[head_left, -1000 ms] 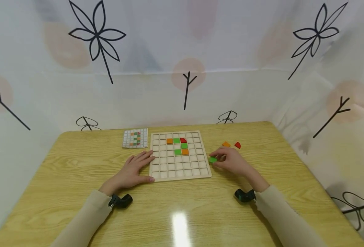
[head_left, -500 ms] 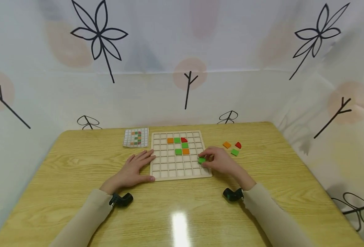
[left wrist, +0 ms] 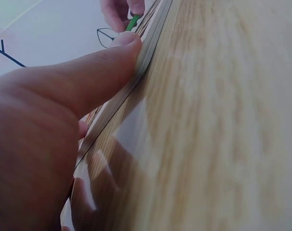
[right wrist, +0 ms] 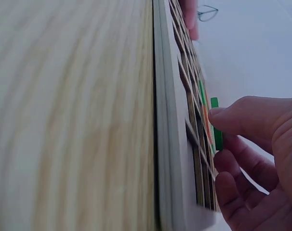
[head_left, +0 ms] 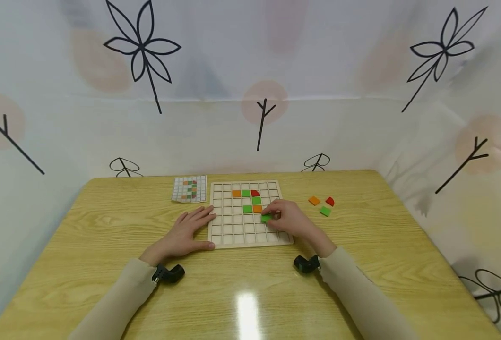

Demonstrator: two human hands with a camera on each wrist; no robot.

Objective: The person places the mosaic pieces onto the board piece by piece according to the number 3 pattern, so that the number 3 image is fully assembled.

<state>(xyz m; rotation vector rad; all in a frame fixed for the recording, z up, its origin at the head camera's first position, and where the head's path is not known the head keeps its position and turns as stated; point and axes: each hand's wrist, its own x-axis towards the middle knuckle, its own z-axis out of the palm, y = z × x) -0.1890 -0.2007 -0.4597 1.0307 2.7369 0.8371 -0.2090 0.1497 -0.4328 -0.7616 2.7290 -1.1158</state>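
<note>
Right hand (head_left: 292, 219) pinching green square tile (head_left: 265, 218), now farther inside wooden grid board's (head_left: 238, 229) right edge, left hand (head_left: 184, 235) spread, six coloured tiles (head_left: 256, 200) inset

White glare on the tabletop (head_left: 237, 274)

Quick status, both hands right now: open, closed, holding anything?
Left hand: open, resting on the wooden grid board at its left edge.
Right hand: closed, holding a green tile over the board.
</note>
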